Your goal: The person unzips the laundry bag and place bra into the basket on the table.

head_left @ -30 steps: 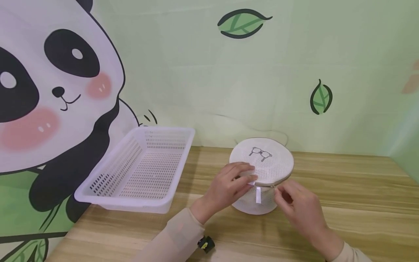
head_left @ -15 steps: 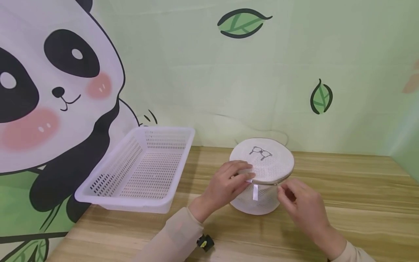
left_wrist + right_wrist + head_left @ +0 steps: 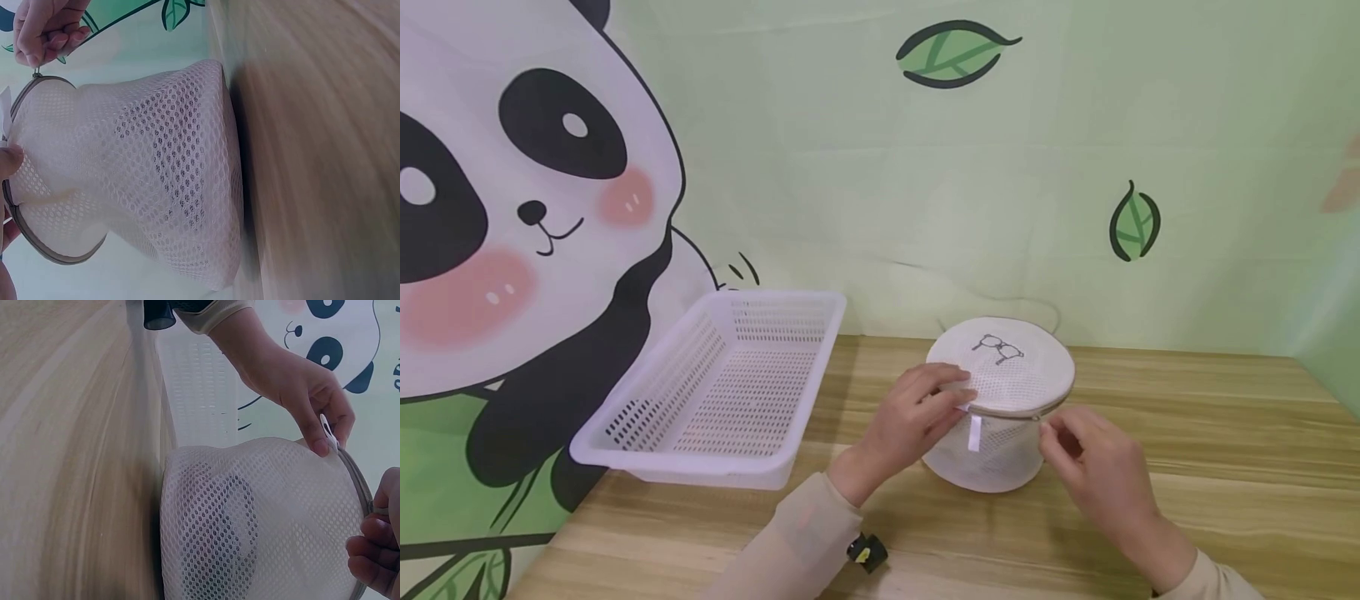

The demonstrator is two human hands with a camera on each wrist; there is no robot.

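Working the zipper (image 3: 356, 475), I judge: right hand (image 3: 1105, 467) pinches its pull (image 3: 37, 72), left hand (image 3: 910, 421) the rim (image 3: 1018, 412) of the mesh bag (image 3: 992, 462), lower right of centre on the bench (image 3: 1240, 425); next stroke needs steady left grip.

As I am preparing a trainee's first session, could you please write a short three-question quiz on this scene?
1. Multiple choice: What does the right hand pinch on the mesh bag?
A) the white tab
B) the zipper pull
C) the bottom

2. Fill in the blank: On the wooden table, as the head camera sees it, the white basket stands to the ____ of the mesh bag.

3. True or false: The left hand grips the white basket.

Key:
1. B
2. left
3. False; it grips the mesh bag at its rim.
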